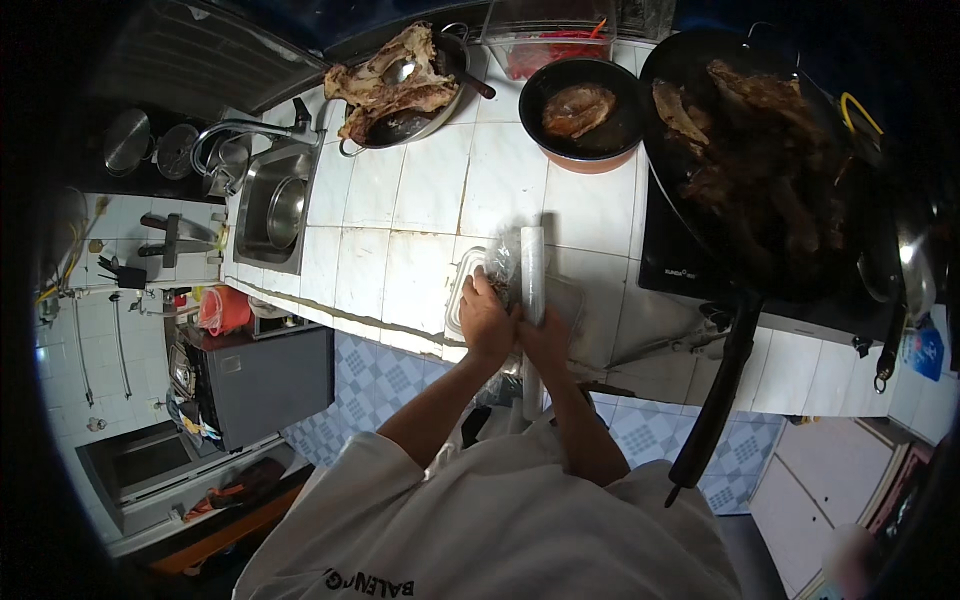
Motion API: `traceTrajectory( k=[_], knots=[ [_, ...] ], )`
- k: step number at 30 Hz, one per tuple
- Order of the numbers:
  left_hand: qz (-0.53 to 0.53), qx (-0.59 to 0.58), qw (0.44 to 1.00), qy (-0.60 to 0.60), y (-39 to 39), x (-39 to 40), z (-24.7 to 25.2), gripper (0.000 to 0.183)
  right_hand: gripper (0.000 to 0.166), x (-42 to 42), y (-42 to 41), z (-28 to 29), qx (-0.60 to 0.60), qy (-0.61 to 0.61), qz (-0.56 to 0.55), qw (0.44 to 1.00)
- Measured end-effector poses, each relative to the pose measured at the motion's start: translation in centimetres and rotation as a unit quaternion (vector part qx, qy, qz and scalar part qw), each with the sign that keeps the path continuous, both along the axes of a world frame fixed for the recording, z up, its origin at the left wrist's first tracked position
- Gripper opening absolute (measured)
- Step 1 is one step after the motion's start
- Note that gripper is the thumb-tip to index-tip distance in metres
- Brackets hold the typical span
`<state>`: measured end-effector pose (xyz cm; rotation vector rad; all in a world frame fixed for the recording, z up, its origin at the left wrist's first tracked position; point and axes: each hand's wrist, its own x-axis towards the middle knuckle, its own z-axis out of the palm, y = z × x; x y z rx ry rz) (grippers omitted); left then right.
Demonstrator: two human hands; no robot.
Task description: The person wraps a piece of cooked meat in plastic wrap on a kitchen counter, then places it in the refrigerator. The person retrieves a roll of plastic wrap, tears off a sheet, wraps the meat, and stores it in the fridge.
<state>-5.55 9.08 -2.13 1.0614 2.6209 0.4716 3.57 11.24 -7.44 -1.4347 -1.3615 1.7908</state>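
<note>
A long roll of clear plastic film stands out over the counter's front edge, and my right hand is closed around its lower half. Just left of it, my left hand grips a crumpled clear plastic sheet or bag that seems to hold some dark food. The fingers cover most of that content. Beneath the left hand lies a pale plastic container or lid. Another clear plastic container sits partly behind the roll and right hand.
At right, a large wok of browned meat sits on a black cooktop, its handle jutting toward me. Behind are a bowl-like pan, a pot with a big bone, and a box of red peppers. A sink is left.
</note>
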Motion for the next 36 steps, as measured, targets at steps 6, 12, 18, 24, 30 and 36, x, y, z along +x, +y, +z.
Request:
traceTrajectory(
  k=[6,12,18,24,30,36],
  knots=[
    [-0.07,-0.032,0.997,-0.009,1.1,0.0,0.1,0.072,0.037,1.1,0.8,-2.4,-0.028,-0.003,0.061,0.998],
    [-0.123,0.039,0.988,0.081,0.9,0.1,-1.6,0.068,0.042,1.9,0.3,-1.7,-0.026,0.022,0.004,0.999],
    [-0.151,0.1,0.976,0.124,4.0,-0.1,-1.9,0.066,0.045,2.0,2.3,3.9,-0.023,-0.085,-0.046,0.995],
    [-0.174,0.092,0.98,0.008,3.1,-2.4,-3.0,0.067,0.042,0.5,1.5,2.1,0.04,-0.222,-0.06,0.972],
    [-0.211,0.002,0.974,-0.077,2.3,-4.7,-2.5,0.075,0.038,1.2,1.1,0.5,0.107,-0.206,-0.076,0.97],
    [-0.205,0.06,0.977,-0.019,1.5,-3.9,-3.1,0.075,0.045,0.7,-0.9,2.1,0.301,-0.367,-0.083,0.877]
  ],
)
